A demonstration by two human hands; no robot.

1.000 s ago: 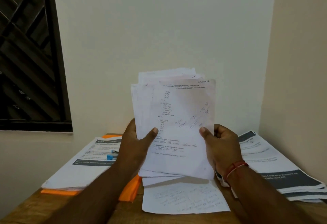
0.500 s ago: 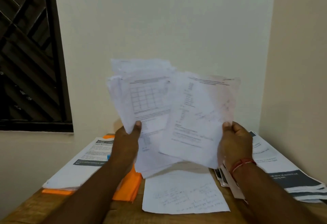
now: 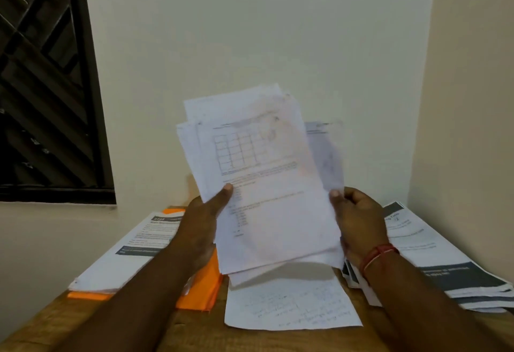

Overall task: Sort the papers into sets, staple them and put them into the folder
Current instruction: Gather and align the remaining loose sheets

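Above the wooden table (image 3: 194,332), left hand (image 3: 200,229) and right hand (image 3: 358,221) each pinch thin, blurred white papers (image 3: 267,184), perhaps five sheets.

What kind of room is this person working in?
Likely a small office or home study corner: a wooden table set against bare walls, printed paper stacks on it, and an orange folder.

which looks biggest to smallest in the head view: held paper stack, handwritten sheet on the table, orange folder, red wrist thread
1. held paper stack, though it is nearest the camera
2. handwritten sheet
3. orange folder, mostly covered
4. red wrist thread
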